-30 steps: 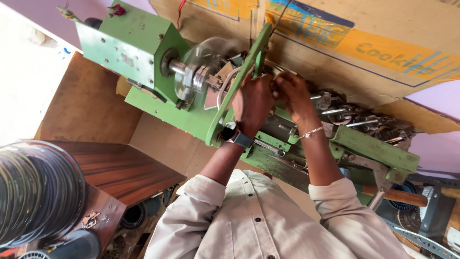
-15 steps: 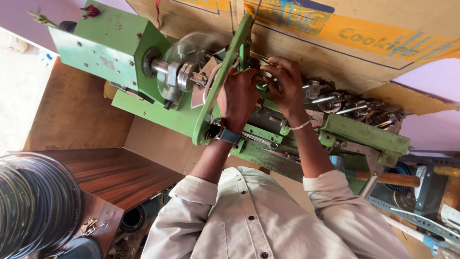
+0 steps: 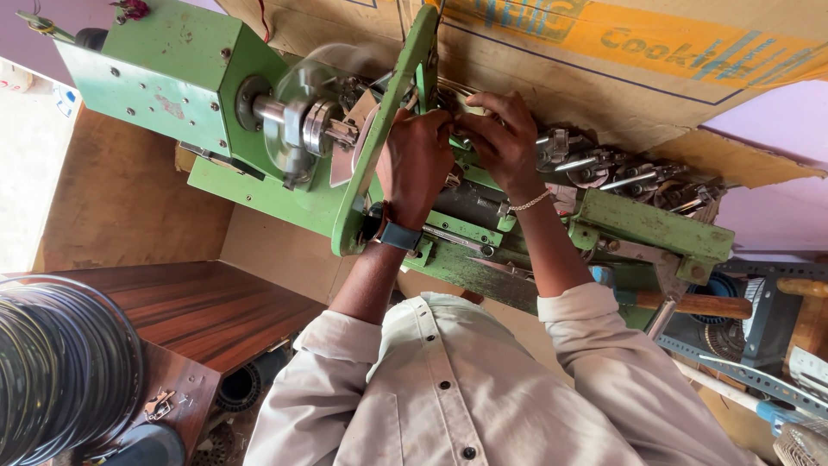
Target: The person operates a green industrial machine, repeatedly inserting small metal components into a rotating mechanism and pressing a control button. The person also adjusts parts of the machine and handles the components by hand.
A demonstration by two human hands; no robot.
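Gripping at the middle of a green metal machine [image 3: 259,185], both hands work close together just behind its upright green lever arm [image 3: 388,129]. Left hand [image 3: 416,160]: fingers curled inward against the mechanism, dark wristwatch [image 3: 398,235] on the wrist; what the fingers close on is hidden by the hand itself. Right hand [image 3: 500,138]: fingers bent and pinched round a small pale part [image 3: 471,105] at the machine's upper edge, thin bead bracelet [image 3: 528,203] on the wrist. Machine body: boxy green housing at its left end, a shiny steel shaft and blurred wheel [image 3: 302,125] just beside the lever, a row of steel rollers and clamps [image 3: 621,177] running toward its right end. Backing: flattened brown cardboard sheet [image 3: 604,78] with yellow and blue print (lettering not recorded) standing behind the machine. Below: the person's pale buttoned shirt [image 3: 448,388]. Lower left: dark wooden bench top [image 3: 190,311], with a large coil of dark wire [image 3: 60,371] at its left edge. Right of the machine: wooden-handled tool [image 3: 707,306] near its lower right corner.
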